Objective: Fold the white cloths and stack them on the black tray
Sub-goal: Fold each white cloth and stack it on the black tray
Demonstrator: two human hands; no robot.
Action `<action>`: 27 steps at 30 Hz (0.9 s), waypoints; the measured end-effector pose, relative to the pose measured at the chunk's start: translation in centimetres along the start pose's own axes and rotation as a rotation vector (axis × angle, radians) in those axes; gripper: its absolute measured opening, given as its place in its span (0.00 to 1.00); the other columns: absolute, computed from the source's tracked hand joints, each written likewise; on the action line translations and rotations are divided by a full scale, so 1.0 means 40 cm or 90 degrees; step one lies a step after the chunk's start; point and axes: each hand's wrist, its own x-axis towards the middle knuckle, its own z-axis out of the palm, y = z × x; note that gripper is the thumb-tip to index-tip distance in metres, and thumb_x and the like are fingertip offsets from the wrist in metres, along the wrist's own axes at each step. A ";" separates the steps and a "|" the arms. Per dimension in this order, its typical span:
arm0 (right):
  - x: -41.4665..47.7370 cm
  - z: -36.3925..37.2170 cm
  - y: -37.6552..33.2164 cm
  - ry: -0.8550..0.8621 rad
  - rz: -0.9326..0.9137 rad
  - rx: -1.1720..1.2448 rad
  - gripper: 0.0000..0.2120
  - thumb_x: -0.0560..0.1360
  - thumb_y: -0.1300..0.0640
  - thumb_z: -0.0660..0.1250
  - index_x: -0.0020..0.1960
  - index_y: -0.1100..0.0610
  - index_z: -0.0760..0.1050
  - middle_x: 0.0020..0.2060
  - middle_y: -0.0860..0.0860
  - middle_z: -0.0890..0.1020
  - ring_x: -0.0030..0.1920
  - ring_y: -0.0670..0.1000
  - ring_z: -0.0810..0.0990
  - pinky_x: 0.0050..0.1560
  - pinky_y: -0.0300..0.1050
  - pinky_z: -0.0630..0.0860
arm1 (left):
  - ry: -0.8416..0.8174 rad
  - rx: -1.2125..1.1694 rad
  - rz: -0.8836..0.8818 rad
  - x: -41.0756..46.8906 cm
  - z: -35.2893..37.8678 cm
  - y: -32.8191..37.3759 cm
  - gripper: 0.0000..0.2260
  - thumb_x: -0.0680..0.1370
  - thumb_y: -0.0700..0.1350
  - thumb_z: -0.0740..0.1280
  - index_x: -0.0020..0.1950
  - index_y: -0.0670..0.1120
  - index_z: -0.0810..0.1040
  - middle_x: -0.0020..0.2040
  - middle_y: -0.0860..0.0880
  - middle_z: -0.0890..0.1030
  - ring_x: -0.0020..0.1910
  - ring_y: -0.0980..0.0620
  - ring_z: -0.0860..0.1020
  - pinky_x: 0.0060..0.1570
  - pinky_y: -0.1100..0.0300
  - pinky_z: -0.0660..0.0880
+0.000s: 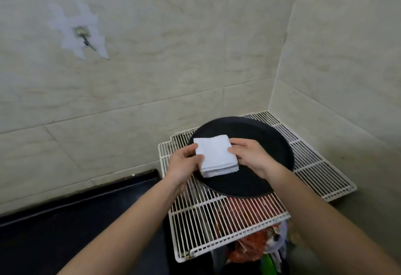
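Folded white cloths [217, 155], stacked in a square pile, are at the left part of the round black tray [267, 138], gripped from both sides; whether the pile rests on the tray floor or is held just above it cannot be determined. The left hand [184, 163] pinches the pile's left edge, thumb on top, and the right hand [249, 155] clamps the right edge likewise. The tray lies on white wire racks [217, 220] in a tiled corner, beside a dark counter [76, 209].
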 end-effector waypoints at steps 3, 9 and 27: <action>0.069 0.001 0.012 0.003 0.004 -0.027 0.20 0.78 0.63 0.68 0.69 0.57 0.75 0.51 0.47 0.83 0.52 0.47 0.83 0.48 0.41 0.80 | 0.033 0.040 -0.008 0.027 0.009 -0.004 0.24 0.75 0.32 0.70 0.70 0.40 0.73 0.64 0.45 0.79 0.60 0.46 0.79 0.64 0.48 0.76; 0.119 -0.019 0.041 0.005 -0.019 -0.081 0.17 0.77 0.62 0.69 0.65 0.54 0.78 0.57 0.51 0.83 0.54 0.46 0.82 0.53 0.43 0.80 | 0.022 0.135 -0.013 0.043 0.016 -0.021 0.23 0.77 0.35 0.69 0.72 0.39 0.71 0.55 0.47 0.80 0.53 0.50 0.80 0.51 0.63 0.77; 0.040 -0.007 -0.016 0.162 -0.320 -0.536 0.27 0.83 0.43 0.54 0.79 0.50 0.58 0.79 0.51 0.59 0.78 0.52 0.58 0.75 0.50 0.58 | 0.172 0.720 0.386 -0.040 -0.077 0.011 0.25 0.83 0.57 0.55 0.79 0.51 0.60 0.79 0.45 0.59 0.77 0.44 0.59 0.73 0.46 0.60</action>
